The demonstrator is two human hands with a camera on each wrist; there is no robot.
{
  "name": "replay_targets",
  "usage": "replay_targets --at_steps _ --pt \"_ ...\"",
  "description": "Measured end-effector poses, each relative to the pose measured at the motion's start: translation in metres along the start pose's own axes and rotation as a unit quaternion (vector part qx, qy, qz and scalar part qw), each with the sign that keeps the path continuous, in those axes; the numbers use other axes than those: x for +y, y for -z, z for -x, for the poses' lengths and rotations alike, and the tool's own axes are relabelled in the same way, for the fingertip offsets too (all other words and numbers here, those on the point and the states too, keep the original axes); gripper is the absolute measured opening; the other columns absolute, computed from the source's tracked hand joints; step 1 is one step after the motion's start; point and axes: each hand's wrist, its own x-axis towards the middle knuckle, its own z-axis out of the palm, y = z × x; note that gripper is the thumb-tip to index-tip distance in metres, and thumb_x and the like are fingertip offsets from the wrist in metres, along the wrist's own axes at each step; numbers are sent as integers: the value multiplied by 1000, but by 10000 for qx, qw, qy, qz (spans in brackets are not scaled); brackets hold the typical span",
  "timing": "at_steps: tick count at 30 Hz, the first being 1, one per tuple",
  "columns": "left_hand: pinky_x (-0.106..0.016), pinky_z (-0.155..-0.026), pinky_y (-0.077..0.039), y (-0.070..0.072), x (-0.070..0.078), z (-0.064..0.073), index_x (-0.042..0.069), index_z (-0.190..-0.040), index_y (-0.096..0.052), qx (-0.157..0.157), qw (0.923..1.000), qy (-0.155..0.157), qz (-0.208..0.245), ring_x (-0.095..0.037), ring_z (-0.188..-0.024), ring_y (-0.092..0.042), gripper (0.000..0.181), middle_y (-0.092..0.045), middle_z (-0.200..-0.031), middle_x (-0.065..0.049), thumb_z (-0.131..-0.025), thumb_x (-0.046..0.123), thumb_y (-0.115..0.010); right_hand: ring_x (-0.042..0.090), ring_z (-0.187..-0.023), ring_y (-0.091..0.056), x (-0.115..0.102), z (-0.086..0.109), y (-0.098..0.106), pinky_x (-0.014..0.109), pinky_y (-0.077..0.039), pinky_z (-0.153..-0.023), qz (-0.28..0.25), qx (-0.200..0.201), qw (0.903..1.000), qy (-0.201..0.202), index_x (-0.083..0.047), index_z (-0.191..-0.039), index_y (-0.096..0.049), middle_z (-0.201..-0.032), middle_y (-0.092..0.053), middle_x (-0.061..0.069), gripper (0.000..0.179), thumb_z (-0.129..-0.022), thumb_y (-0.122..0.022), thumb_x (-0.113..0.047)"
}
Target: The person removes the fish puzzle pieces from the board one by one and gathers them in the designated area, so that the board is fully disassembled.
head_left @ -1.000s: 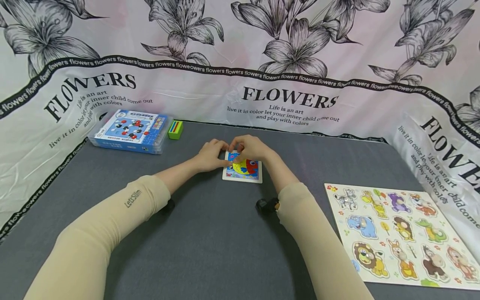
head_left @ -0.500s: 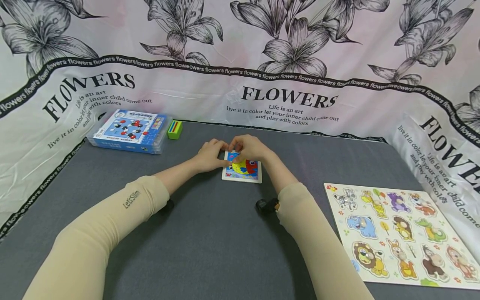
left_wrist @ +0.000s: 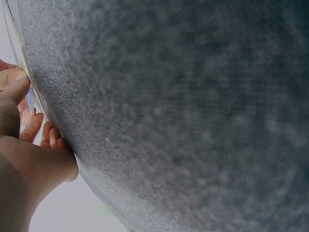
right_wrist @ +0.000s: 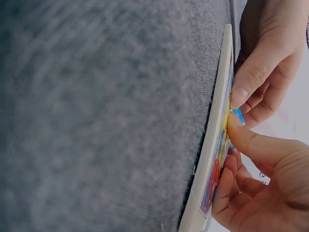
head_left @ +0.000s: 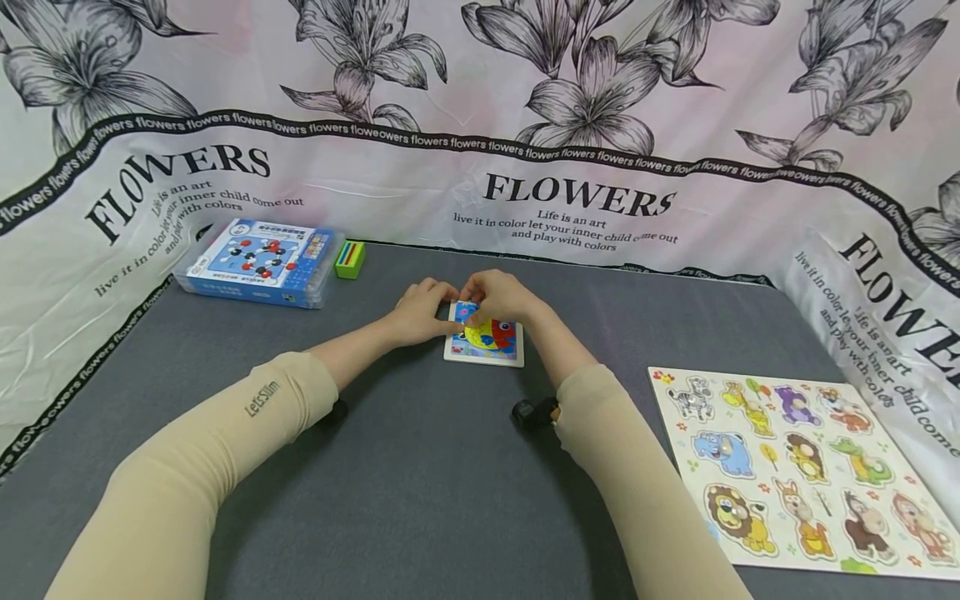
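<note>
A small square jigsaw puzzle (head_left: 486, 362) with a pale frame and a yellow-and-red fish picture lies on the grey table. My left hand (head_left: 422, 314) grips its far left corner, thumb over the picture and fingers at the back edge. My right hand (head_left: 504, 297) reaches over the top, pinching a blue puzzle piece (right_wrist: 239, 116) that stands up from the picture in the right wrist view. Both thumbs come close together there. The right hand hides part of the fish. In the left wrist view the left hand (left_wrist: 36, 162) has its outer side down by the table.
A larger animal puzzle board (head_left: 810, 467) lies at the right. At the back left stand a blue box (head_left: 258, 258) with a molecule picture and a small green block (head_left: 350, 260) with coloured stripes. A flower-printed cloth (head_left: 577, 200) rises behind the table.
</note>
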Motion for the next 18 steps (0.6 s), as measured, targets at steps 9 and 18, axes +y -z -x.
replay_targets --at_steps 9,18 --pt "-54 -107 -36 0 0 0 9 -141 -51 -41 9998 -28 -173 -36 -126 -41 58 -45 -141 -18 -92 36 -66 22 -91 -57 1 1 0 29 -50 -81 -5 136 9999 -16 -8 -109 -64 -108 -66 11 21 -90 -70 -13" --pt "-56 -109 -35 0 -1 0 10 -141 -51 -29 9995 -102 -282 -38 -130 -39 57 -43 -146 -16 -93 36 -65 21 -86 -56 1 2 1 25 -47 -73 -159 283 9995 -66 -8 -105 -64 -102 -65 10 17 -93 -68 -19"
